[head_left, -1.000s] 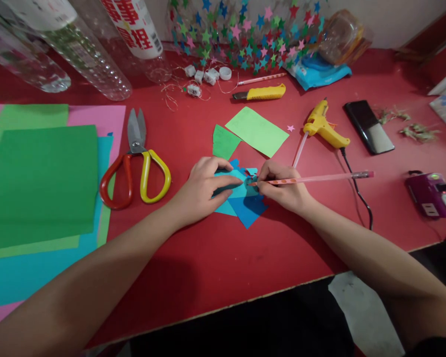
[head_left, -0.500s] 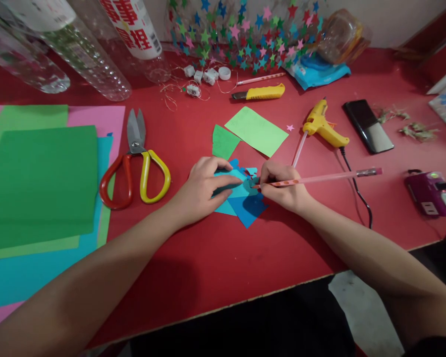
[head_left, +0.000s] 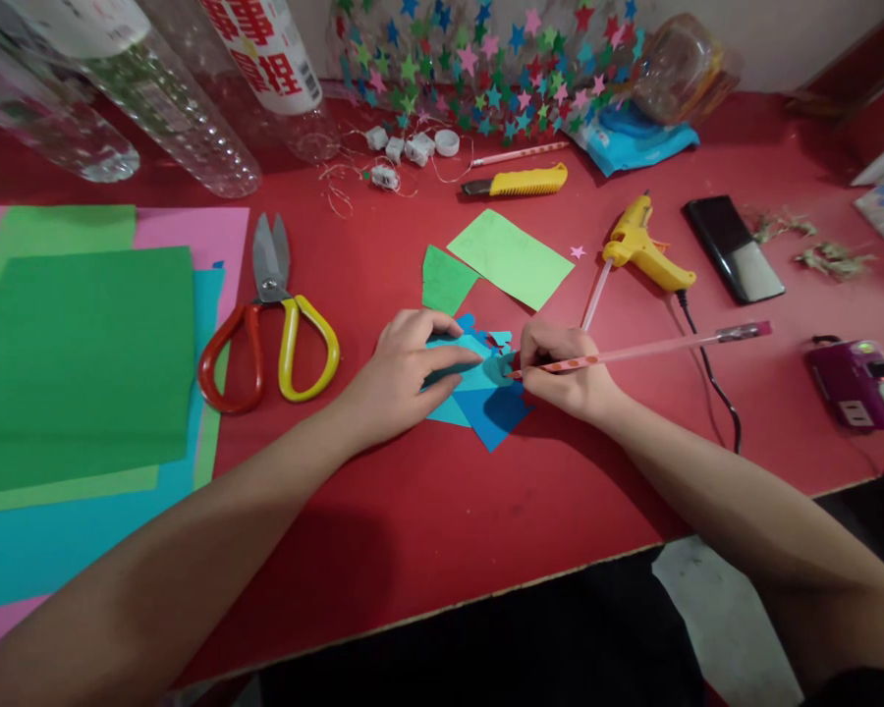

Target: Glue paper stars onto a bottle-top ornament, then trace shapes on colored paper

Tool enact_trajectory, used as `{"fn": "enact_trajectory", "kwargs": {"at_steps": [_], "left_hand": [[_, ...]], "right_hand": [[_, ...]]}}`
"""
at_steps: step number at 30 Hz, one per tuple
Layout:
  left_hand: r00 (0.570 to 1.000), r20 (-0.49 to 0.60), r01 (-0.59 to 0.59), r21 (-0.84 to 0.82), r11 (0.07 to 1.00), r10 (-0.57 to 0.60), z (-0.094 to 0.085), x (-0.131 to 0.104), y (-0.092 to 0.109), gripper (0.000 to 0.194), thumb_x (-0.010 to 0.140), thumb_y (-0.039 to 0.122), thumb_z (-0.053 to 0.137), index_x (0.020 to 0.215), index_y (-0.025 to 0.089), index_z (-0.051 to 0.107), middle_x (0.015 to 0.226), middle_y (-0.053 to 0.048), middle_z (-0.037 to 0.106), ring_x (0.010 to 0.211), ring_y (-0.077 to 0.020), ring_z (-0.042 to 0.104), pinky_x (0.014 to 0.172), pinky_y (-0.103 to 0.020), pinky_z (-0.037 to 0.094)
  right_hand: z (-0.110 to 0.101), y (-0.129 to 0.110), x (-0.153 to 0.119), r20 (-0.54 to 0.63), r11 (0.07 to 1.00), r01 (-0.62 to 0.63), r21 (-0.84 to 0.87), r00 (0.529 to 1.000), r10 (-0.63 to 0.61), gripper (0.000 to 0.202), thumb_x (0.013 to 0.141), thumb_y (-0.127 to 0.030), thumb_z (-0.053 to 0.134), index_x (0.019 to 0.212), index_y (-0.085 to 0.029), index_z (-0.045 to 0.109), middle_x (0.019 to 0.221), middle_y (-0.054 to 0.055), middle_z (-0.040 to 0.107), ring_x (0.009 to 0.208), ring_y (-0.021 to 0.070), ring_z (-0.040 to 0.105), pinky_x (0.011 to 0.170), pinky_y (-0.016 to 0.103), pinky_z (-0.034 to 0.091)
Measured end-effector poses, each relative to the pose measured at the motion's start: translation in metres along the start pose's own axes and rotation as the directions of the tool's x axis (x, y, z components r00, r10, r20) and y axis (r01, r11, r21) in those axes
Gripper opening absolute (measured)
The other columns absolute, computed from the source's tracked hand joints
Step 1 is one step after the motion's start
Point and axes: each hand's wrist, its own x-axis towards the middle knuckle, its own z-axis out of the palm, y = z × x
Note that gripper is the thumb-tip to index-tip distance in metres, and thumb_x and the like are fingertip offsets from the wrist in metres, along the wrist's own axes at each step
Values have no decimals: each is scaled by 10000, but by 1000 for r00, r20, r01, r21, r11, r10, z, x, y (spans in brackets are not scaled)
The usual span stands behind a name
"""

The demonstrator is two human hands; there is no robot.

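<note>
My left hand (head_left: 405, 378) lies with its fingers apart on light blue paper (head_left: 453, 408), pressing it flat against the red table (head_left: 413, 520). A darker blue paper piece (head_left: 495, 417) pokes out below it. In my right hand (head_left: 571, 378) is a pink pencil (head_left: 648, 351), gripped near its tip, which touches the blue paper; the eraser end points right. Small blue cut pieces (head_left: 499, 339) sit between the hands. Just above are a green piece (head_left: 446, 280) and a light green sheet (head_left: 512, 257).
Scissors (head_left: 269, 314) and stacked coloured sheets (head_left: 81, 363) lie left. Plastic bottles (head_left: 184, 118) are at the back left. A yellow cutter (head_left: 526, 182) lies behind the papers; a glue gun (head_left: 644, 245), phone (head_left: 733, 250) and purple power adapter (head_left: 861, 385) are right.
The pencil in my right hand has tilted slightly, its eraser end a little higher and farther right. My left hand has stayed in place on the paper.
</note>
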Motion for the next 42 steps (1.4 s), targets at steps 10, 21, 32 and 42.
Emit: {"fn": "enact_trajectory", "kwargs": {"at_steps": [10, 21, 32, 42], "left_hand": [[1000, -4, 2, 4, 1000, -2, 1, 0, 0, 248, 914, 236, 526, 1089, 240, 702, 1151, -87, 519, 1121, -254, 459, 969, -443, 395], [1000, -11, -3, 10, 1000, 3, 1, -1, -2, 253, 917, 254, 525, 1099, 240, 701, 1151, -86, 518, 1116, -255, 459, 967, -438, 394], [1000, -1, 0, 4, 1000, 0, 1, 0, -1, 260, 924, 258, 509, 1101, 241, 698, 1157, -88, 514, 1123, -256, 459, 976, -449, 391], [999, 24, 28, -7, 1000, -28, -2, 1, 1, 255, 923, 270, 504, 1088, 252, 697, 1166, -85, 516, 1135, -261, 453, 987, -467, 384]], "right_hand": [[4, -1, -1, -7, 1000, 23, -21, 1000, -23, 104, 675, -141, 529, 617, -188, 456, 545, -58, 444, 476, 59, 359, 444, 193, 276], [8, 3, -2, 18, 995, 95, -24, 995, -94, 124, 754, -157, 584, 682, -188, 489, 604, -59, 487, 508, 57, 375, 477, 192, 289], [8, 1, -4, -64, 998, 19, -65, 998, -23, 136, 703, -134, 547, 631, -196, 449, 549, -61, 451, 480, 60, 355, 450, 190, 283], [7, -1, -3, -139, 999, -33, -12, 990, 32, 121, 651, -136, 506, 596, -201, 420, 528, -60, 432, 476, 68, 362, 452, 206, 272]]}}
